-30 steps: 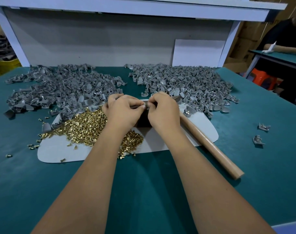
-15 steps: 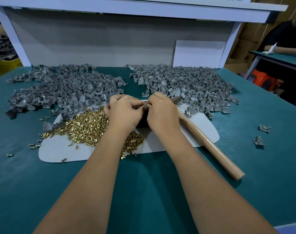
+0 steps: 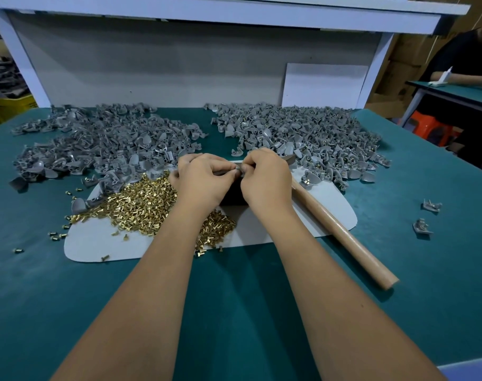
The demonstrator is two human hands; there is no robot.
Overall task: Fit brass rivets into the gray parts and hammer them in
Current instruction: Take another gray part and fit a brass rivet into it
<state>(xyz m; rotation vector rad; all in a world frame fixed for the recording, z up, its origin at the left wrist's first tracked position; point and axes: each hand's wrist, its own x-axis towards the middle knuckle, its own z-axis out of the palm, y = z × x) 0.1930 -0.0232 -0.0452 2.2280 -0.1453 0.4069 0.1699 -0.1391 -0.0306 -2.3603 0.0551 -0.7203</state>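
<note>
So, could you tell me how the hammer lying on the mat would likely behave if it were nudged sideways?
The hammer has a round, smooth wooden handle, so that end would probably roll or swing easily. Its head is mostly hidden behind the right hand, but likely makes it head-heavy, so it may pivot there. It looks stiff, not fragile.

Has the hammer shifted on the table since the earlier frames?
No. The hammer lies as before, handle crossing the right corner of the white mat, butt end toward the near right.
</note>
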